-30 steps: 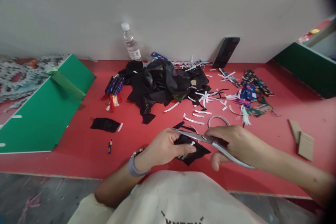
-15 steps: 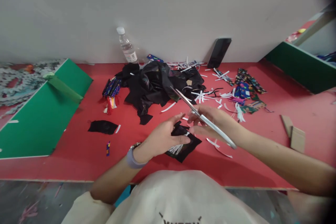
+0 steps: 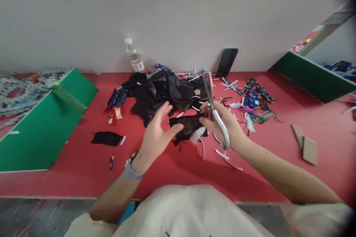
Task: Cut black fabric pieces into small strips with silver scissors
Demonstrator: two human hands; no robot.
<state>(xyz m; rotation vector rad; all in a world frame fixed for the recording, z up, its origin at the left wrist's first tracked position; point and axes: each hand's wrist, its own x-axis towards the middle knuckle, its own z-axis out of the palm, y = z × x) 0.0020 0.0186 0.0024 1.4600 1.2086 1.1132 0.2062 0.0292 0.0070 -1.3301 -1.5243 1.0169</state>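
Scissors (image 3: 215, 113): gripped in right hand (image 3: 222, 126), blades pointing up and away, seemingly closed, tips above the black fabric heap (image 3: 164, 94).
Right hand: curled round the handles; thumb and forefinger also pinching the right end of the black fabric piece (image 3: 187, 126).
Left hand (image 3: 155, 135): spread open, fingers splayed, thumb touching the left end of the piece, no full grasp.
Black fabric piece: held off the red table (image 3: 69, 170) between both hands, over its middle, white fringe (image 3: 196, 135) hanging from the lower right corner.
Step in hand: apparently turning and checking the piece between cuts rather than cutting.
Next move, as a judgement: firmer left-hand hold, blades brought down and opened on the edge, clear of the thumb.
Around: white paper strips (image 3: 222, 153) near the front edge under the right wrist; patterned fabric scraps (image 3: 257, 98) toward the right; water bottle (image 3: 134, 56) and phone (image 3: 226, 62) against the back wall; green board (image 3: 41, 126) at left; cardboard pieces (image 3: 306, 144) at right.
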